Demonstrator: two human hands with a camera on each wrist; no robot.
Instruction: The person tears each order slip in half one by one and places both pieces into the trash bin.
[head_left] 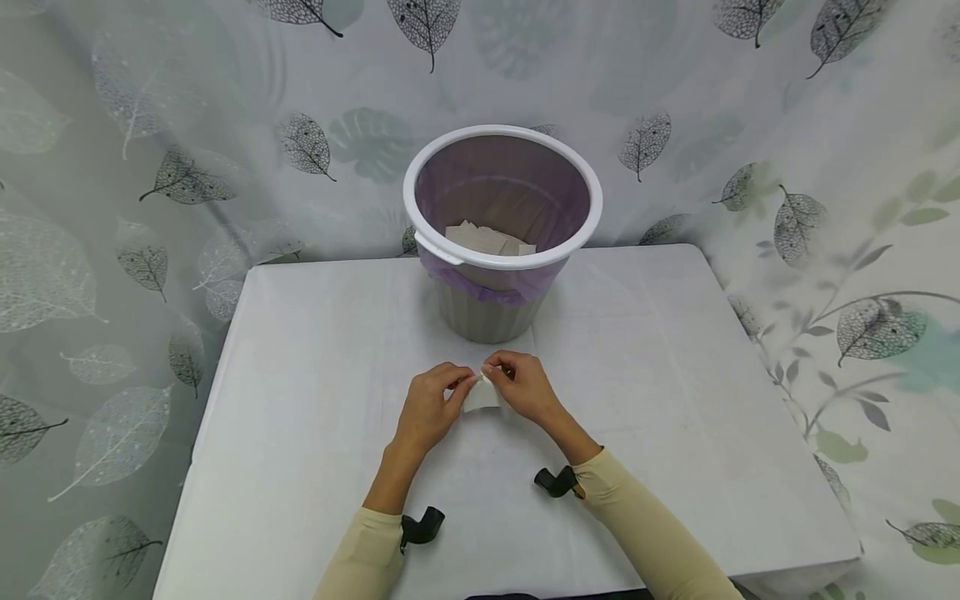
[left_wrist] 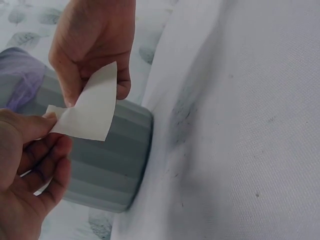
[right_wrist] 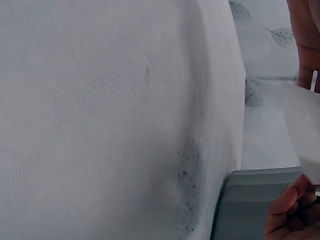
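A small piece of white paper (head_left: 482, 397) is stretched between both hands, just in front of a waste bin (head_left: 487, 312). My left hand (head_left: 433, 406) pinches one side of its upper edge between thumb and finger. On the other side, my right hand (head_left: 527, 390) pinches the same edge, its fingertips close to those of the left. Seen in the left wrist view, the paper (left_wrist: 92, 112) is bent near the grips, and its lower part hangs free. In the right wrist view the paper (right_wrist: 304, 127) is cut off by the frame edge.
The bin has a white rim (head_left: 502, 260) and a purple liner (head_left: 517, 296), with pale paper pieces (head_left: 487, 240) inside. It stands at the back of a white-covered table (head_left: 315, 375). Leaf-patterned curtains (head_left: 225, 83) hang behind and at both sides.
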